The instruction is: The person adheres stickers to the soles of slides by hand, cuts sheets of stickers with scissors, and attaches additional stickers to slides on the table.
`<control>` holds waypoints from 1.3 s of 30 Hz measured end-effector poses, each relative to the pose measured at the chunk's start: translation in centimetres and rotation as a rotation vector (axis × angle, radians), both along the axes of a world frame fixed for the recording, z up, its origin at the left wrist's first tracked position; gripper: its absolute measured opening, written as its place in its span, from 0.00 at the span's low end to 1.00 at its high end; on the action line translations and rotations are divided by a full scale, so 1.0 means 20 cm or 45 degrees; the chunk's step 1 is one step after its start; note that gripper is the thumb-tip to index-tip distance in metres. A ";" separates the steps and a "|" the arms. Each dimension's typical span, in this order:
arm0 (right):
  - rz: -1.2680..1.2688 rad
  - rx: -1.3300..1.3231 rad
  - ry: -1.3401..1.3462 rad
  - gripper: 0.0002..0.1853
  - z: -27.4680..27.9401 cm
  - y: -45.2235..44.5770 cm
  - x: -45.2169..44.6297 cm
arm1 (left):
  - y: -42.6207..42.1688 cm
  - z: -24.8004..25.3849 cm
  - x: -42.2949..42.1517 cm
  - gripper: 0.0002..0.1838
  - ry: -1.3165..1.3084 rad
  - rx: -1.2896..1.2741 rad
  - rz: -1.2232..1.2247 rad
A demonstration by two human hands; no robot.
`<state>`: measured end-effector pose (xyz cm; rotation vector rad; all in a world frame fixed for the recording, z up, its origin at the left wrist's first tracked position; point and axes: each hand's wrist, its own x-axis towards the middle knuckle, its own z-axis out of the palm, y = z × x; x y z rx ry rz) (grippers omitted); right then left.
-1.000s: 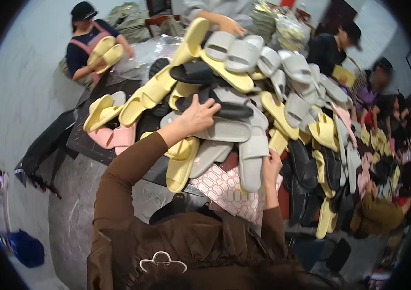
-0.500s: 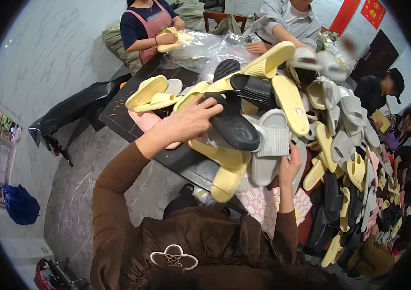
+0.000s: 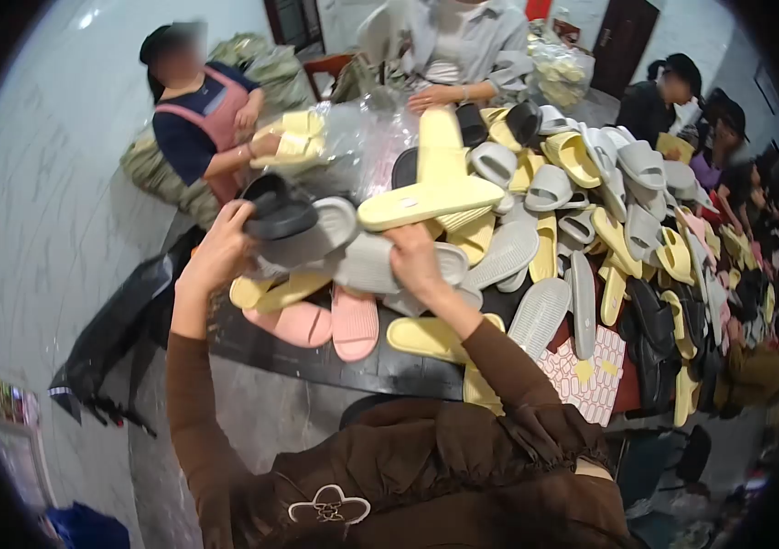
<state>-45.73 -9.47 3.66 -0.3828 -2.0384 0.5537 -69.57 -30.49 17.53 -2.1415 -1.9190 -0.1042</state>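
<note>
My left hand (image 3: 218, 247) is closed on the edge of a black slipper (image 3: 284, 215), lifted at the left of the pile. A smooth grey slipper (image 3: 325, 229) overlaps just below it; whether the hand grips this too is unclear. My right hand (image 3: 419, 265) is curled over a ribbed grey slipper (image 3: 359, 263), its fingertips partly hidden along the near edge of a yellow slipper (image 3: 431, 201). That yellow slipper lies crosswise over another yellow slipper (image 3: 440, 142). Below my hands, two pink slippers (image 3: 356, 325) rest near the table edge.
A dark table (image 3: 316, 352) carries a large heap of yellow, grey and black slippers running right. Patterned paper (image 3: 591, 375) lies at the near edge. A person in a pink apron (image 3: 216, 110) holds yellow slippers by clear plastic bags (image 3: 362, 137); another person in grey stands opposite.
My view has swung, and the scene sits further left. My left hand has raised the black slipper to the left. My right hand has left the grey slippers at the near edge and reached further in.
</note>
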 end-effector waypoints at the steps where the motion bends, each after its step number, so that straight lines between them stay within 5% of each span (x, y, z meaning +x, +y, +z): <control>1: 0.017 -0.026 -0.088 0.15 -0.04 -0.01 -0.05 | -0.01 -0.03 -0.05 0.18 -0.034 -0.014 0.048; 8: 0.228 0.039 -0.480 0.16 -0.26 -0.09 -0.41 | -0.01 -0.24 -0.35 0.21 -0.203 -0.278 0.501; 12: 0.311 -0.083 -0.433 0.22 -0.33 -0.10 -0.44 | 0.00 -0.54 -0.52 0.30 -0.381 -0.113 0.381; 14: 0.252 0.108 -0.229 0.27 -0.18 -0.13 -0.26 | 0.04 -0.54 -0.47 0.32 -0.469 -0.082 0.335; 18: 0.120 0.014 -0.336 0.31 -0.21 -0.08 0.26 | 0.03 -0.56 -0.44 0.36 -0.676 0.058 0.339; 24: -0.507 -0.342 -0.905 0.36 -0.33 -0.16 1.18 | 0.10 -0.60 -0.45 0.35 -0.788 -0.153 0.372; 28: -0.531 -0.642 -1.136 0.41 -0.44 -0.37 1.37 | 0.18 -0.49 -0.47 0.34 -1.054 -0.185 0.448; 33: -0.610 -0.773 -1.062 0.38 -0.49 -0.43 1.35 | 0.30 -0.62 -0.53 0.32 -1.023 -0.222 0.345; 37: -0.561 -0.735 -1.115 0.30 -0.48 -0.39 1.36 | 0.30 -0.47 -0.39 0.31 -0.458 -0.316 0.438; 39: -0.492 -0.805 -1.131 0.28 -0.46 -0.36 1.39 | 0.30 -0.43 -0.29 0.29 -0.342 -0.043 0.408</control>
